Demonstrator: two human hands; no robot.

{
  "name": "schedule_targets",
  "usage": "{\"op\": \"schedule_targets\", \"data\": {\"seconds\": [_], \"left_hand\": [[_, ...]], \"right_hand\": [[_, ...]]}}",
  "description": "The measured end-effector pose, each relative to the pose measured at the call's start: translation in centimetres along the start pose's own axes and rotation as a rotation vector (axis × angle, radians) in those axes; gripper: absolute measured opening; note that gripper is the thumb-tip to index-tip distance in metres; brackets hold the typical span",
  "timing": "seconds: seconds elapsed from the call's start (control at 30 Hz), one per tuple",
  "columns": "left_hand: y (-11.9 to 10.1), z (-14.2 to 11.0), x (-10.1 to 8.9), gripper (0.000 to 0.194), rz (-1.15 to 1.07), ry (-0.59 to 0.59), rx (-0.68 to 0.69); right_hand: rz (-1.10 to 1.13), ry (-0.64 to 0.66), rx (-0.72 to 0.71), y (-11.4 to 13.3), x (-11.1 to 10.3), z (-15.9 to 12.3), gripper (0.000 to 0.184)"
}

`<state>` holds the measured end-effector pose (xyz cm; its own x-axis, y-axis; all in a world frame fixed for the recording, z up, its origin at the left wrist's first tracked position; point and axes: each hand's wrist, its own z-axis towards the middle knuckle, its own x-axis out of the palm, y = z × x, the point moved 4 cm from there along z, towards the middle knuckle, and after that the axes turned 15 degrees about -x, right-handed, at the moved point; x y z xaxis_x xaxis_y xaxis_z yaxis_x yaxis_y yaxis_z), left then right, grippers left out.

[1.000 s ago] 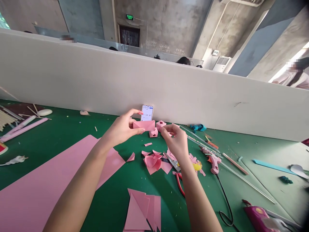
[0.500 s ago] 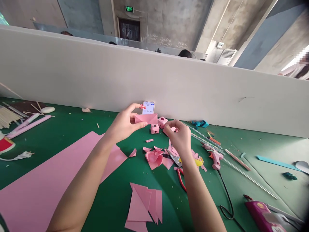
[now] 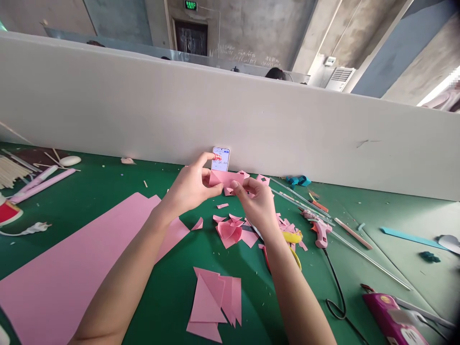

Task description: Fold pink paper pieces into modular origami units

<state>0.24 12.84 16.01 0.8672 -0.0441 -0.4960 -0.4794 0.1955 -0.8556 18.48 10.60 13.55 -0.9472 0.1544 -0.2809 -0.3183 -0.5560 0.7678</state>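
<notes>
A small folded piece of pink paper (image 3: 226, 178) is held up above the table, stretched between both hands. My left hand (image 3: 192, 187) pinches its left end between thumb and fingers, with the index finger raised in front of the phone (image 3: 220, 159). At the right end my right hand (image 3: 257, 199) grips the paper between thumb and fingertips. Behind the hands sit several small folded pink paper shapes (image 3: 263, 180), partly hidden. Curled pink paper pieces (image 3: 230, 232) lie below. Closer to me is a stack of cut pink paper (image 3: 208, 302).
A large pink sheet (image 3: 79, 273) covers the left of the green table. On the right lie a pink glue gun (image 3: 321, 229) with its cord, clear rods (image 3: 373, 261), a magenta device (image 3: 390, 318) and yellow-handled scissors (image 3: 293, 237). A white partition (image 3: 230, 115) stands behind.
My right hand has moved left and taken hold of the folded paper's right end. The paper and my left hand have shifted slightly right.
</notes>
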Motion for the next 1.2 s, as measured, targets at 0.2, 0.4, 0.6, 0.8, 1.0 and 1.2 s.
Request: {"op": "schedule_targets", "data": {"seconds": [0.2, 0.4, 0.6, 0.8, 1.0, 1.2], "left_hand": [[1.8, 1.0, -3.4, 0.05, -0.123, -0.278, -0.075], [4.5, -0.9, 2.2, 0.046, -0.517, 0.015, -0.179], [8.4, -6.6, 9.4, 0.063, -0.67, 0.134, -0.339], [11.5, -7.6, 10.1, 0.048, -0.636, 0.08, -0.339], [12.5, -7.5, 10.0, 0.048, -0.731, 0.064, -0.407], [11.8, -7.8, 9.8, 0.057, -0.68, 0.114, -0.359]], "right_hand": [[-0.014, -0.166, 0.009, -0.1, -2.2, -0.1, 0.042], [0.169, -0.068, 0.096, -1.9, -0.8, -3.1, 0.04], [0.136, -0.227, 0.155, -4.2, 1.6, -9.6, 0.027], [0.107, -0.111, 0.033, -6.0, 4.5, -13.6, 0.024], [0.192, -0.005, 0.262, -6.9, 5.3, -14.9, 0.038], [0.345, -0.005, 0.325, -6.0, 5.2, -14.6, 0.047]]}}
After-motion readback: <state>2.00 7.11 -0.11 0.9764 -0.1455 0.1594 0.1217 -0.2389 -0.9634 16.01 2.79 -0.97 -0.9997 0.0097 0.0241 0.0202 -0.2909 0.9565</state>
